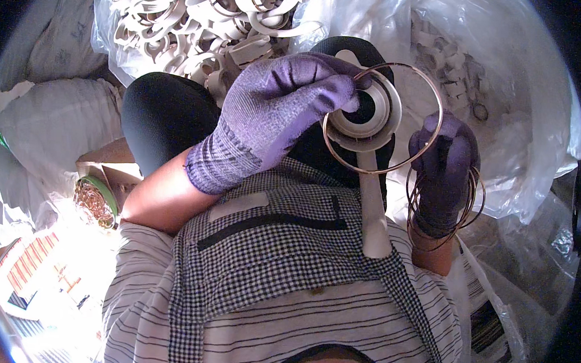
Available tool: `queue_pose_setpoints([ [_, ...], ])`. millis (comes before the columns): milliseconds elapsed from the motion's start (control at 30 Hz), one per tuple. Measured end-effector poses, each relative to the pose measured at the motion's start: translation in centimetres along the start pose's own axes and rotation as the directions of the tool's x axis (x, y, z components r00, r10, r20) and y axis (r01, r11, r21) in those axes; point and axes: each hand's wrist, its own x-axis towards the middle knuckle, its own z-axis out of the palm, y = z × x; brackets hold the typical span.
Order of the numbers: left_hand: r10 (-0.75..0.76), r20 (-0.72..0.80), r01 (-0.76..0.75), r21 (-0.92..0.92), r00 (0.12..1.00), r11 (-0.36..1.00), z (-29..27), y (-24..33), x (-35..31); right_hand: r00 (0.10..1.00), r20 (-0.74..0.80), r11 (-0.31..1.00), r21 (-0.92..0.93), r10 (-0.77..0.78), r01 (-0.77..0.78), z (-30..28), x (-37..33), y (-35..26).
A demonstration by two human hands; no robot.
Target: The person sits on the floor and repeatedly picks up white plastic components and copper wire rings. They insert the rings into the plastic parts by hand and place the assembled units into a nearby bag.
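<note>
I am looking straight down over a seated lap; there is no table, the work is happening above the knees in black trousers [165,119]. A checked apron [287,247] over a striped shirt [335,328] is filling the lower centre of the frame.

Left hand [274,115], in a purple knit glove, is sitting just above centre. Its fingers are curling closed over the round head of a white plastic piece [366,113], fingertips pressing on the dark middle of that head. The piece's long white handle is running down toward the apron.

Right hand [444,166], also purple-gloved, is sitting right of centre. Its fingers are closing in a pinch on the lower right rim of a thin metal ring [433,90]. The ring is lying around the white head, wider than it, partly off to the upper right. A bundle of similar wire rings [477,198] is hanging around the right wrist.

Surroundings: a clear plastic bag [113,47] of loose white plastic parts [200,25] is filling the upper left and top centre. A second clear bag [530,128] is spreading across the upper right; I cannot tell its contents well. A pale sack [50,123] is lying at left. Below it, a green-rimmed container of coppery wire rings [95,204] is sitting beside a cardboard box [111,159]. The lower left is washing out in bright light over striped printed paper [30,260].
</note>
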Motion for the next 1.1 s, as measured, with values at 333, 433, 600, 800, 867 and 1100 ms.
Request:
queue_pose_setpoints([
  [333, 0.01, -0.002, -0.01, 0.112, 1.0, 0.994, 0.0, -0.2, 0.2, 0.979, -0.17, 0.963, -0.228, 0.109, -0.147, 1.5, 0.7, -1.4],
  [433, -0.075, 0.034, 0.071, 0.108, 0.997, 0.992, 0.2, 1.3, -0.1, 0.971, -0.211, 0.919, -0.351, 0.111, -0.181, 1.7, 1.2, -1.7],
  [600, -0.038, 0.112, 0.033, 0.042, 0.993, 0.999, 0.0, 0.9, 0.5, 0.958, 0.115, 0.502, -0.832, -0.262, 0.237, 0.1, 1.3, -1.4],
  [800, 0.284, 0.067, -0.283, -0.023, 0.957, 0.959, -0.5, -2.2, 0.5, 0.875, 0.325, 0.213, -0.884, -0.359, 0.416, 0.3, 1.9, -1.5],
  [867, 0.341, 0.102, -0.343, 0.001, 0.935, 0.939, -0.6, -2.2, 0.5, 0.895, 0.216, 0.324, -0.878, -0.39, 0.353, 0.3, 1.8, -1.0],
  [1100, 0.168, 0.144, -0.141, -0.184, 0.975, 0.973, -1.1, -1.1, 0.5, 0.962, -0.189, 0.821, -0.569, -0.199, 0.057, 1.5, 0.3, -1.6],
])
